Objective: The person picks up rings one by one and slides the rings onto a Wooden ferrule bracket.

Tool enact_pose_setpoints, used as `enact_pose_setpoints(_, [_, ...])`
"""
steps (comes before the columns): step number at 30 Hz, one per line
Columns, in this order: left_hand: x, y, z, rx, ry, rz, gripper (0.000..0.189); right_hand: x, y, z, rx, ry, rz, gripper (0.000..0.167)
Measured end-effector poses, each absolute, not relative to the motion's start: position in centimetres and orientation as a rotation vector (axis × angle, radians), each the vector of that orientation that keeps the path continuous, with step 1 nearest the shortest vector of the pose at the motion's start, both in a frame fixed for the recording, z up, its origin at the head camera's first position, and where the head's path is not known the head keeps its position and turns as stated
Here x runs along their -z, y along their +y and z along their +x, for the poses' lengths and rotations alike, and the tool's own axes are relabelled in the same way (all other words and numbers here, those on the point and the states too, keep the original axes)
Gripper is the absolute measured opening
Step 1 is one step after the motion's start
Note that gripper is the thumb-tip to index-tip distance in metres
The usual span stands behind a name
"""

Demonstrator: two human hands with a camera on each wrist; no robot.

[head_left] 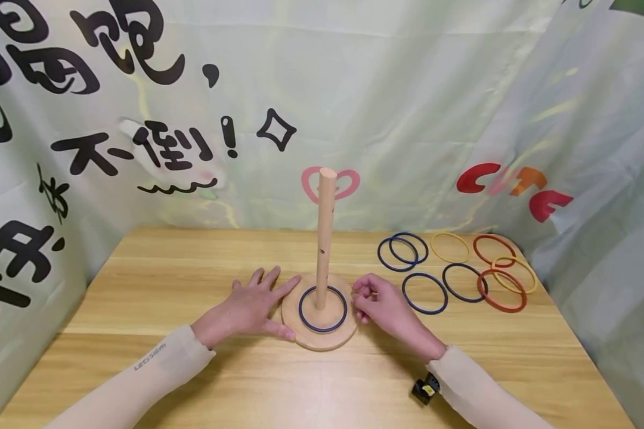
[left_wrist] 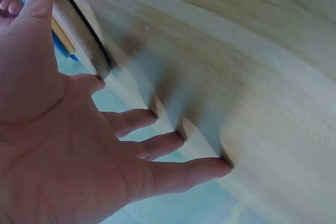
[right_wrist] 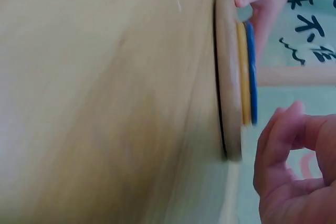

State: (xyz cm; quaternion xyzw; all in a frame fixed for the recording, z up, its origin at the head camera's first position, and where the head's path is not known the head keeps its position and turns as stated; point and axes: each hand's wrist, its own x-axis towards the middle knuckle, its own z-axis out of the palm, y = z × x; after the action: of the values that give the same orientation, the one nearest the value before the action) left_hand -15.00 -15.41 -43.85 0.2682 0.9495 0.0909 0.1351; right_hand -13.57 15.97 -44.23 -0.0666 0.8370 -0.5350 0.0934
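A round wooden base (head_left: 322, 342) with an upright wooden post (head_left: 326, 232) stands on the table. Around the post's foot lies a blue ring (head_left: 302, 319); the right wrist view shows a yellow ring (right_wrist: 244, 77) stacked beneath it, against the base. My left hand (head_left: 247, 307) has its fingers spread at the base's left side, thumb and index finger at the rim, the other fingertips down on the tabletop. Just right of the base hovers my right hand (head_left: 383, 304), fingers loosely curled with nothing between them, as the right wrist view also shows (right_wrist: 294, 166).
To the right lie loose rings on the wooden table (head_left: 182, 256): several blue rings (head_left: 425, 313), two yellow rings (head_left: 451, 262) and two red rings (head_left: 501, 310), some overlapping. A printed cloth (head_left: 408, 89) hangs behind and at both sides. A small black device (head_left: 425, 388) sits at the right wrist.
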Motion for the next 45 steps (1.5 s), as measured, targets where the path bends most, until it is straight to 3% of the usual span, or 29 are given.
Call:
enact_pose_setpoints(11, [43.6,-15.3,-15.0,-0.273,2.749,0.794,0.120,43.8,24.0,-12.9,1.311,2.837,-0.059,0.021])
enact_pose_setpoints(18, [43.5,-15.4,-15.0,-0.271,2.748,0.788,0.120,44.3,26.6,-12.4,1.049,2.929,-0.055,0.026])
enact_pose_setpoints(34, [43.7,-15.4,-15.0,-0.272,2.748,0.775,0.121,43.7,25.3,-12.5,0.974,2.985,-0.227,0.003])
enact_pose_setpoints(45, [43.9,-15.4,-15.0,-0.266,2.750,0.777,0.121,41.5,23.1,-10.5,1.378,3.073,-0.442,0.020])
